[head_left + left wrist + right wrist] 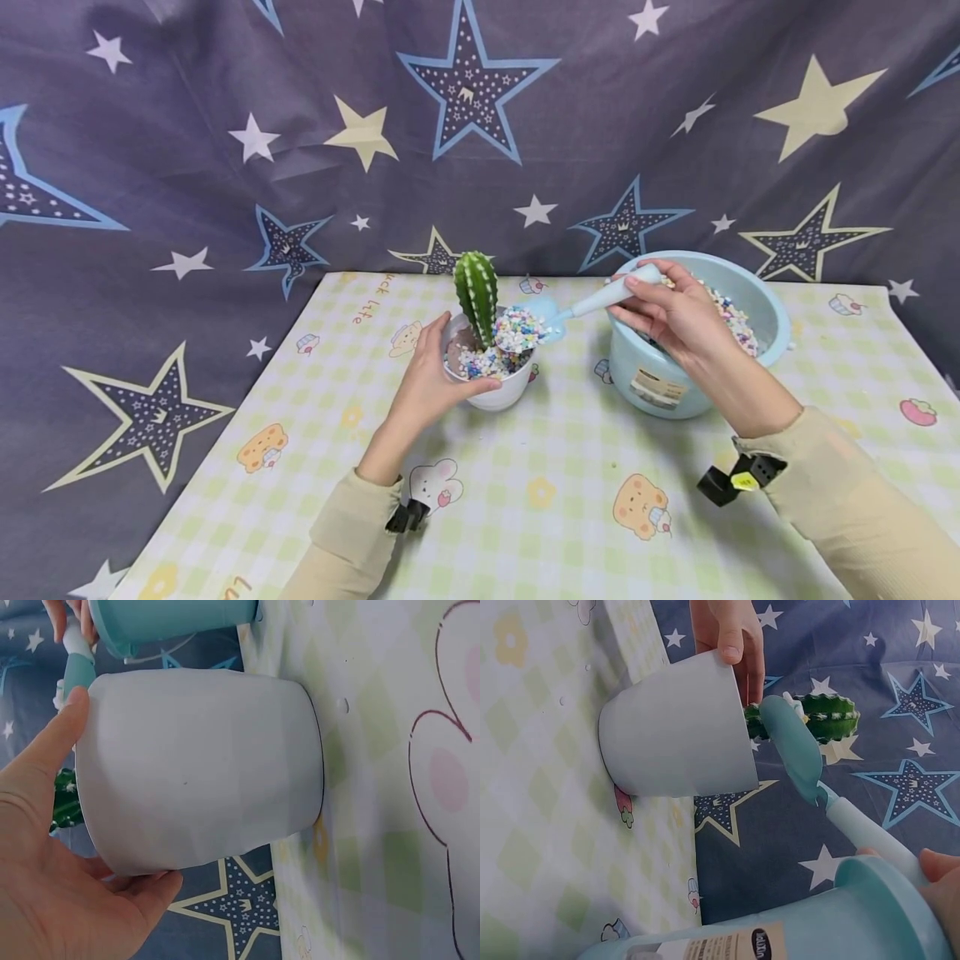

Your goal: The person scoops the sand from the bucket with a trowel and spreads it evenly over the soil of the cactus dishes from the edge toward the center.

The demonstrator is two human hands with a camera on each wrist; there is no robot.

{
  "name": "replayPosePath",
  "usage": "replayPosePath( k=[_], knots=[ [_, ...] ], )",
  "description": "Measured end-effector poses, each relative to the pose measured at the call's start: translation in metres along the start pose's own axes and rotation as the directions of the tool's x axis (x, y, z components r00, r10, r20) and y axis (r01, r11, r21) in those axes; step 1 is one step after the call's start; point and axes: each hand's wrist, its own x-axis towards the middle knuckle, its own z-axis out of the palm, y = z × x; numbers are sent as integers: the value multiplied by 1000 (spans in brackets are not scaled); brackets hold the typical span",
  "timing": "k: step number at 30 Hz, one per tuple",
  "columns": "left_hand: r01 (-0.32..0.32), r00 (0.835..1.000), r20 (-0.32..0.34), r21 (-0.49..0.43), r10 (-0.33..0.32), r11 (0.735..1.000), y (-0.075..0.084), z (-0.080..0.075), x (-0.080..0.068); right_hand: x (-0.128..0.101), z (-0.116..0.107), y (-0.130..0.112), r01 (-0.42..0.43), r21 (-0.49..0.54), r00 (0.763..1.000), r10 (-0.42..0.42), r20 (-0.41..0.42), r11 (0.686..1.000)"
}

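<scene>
Potentially, over-tilting the loaded scoop gripped by the right hand could spill colored pebbles outside the white pot, which the left hand grips.

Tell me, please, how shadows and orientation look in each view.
Head view: upright, soft shadows on the green-and-white checked tablecloth below the light-blue round plastic bucket; left wrist view: turned sideways, the white tapered pot looking greyish; right wrist view: also sideways, the light-blue plastic scoop darker on its back than its pale handle.
</scene>
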Motion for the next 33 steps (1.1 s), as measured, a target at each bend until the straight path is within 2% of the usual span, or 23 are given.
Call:
replayPosePath(
  k=[10,18,26,29,33],
  knots=[
    [9,999,-37,21,-8,1000,4,5,-2,0,2,1,30,-35,1000,-30,8,999],
    [-11,999,40,19,11,1000,-1,-2,3,-1,3,1,41,-39,999,-40,12,998],
    [-8,991,134,-9,9,1000,-11,-12,10,-2,4,0,52,-62,999,-52,-1,997],
    [6,989,149,-22,-3,1000,-13,-12,11,-3,4,0,54,-64,999,-54,0,997],
    [4,990,138,-26,0,1000,-15,-10,11,-3,5,1,61,-63,998,-61,0,996]
  ],
)
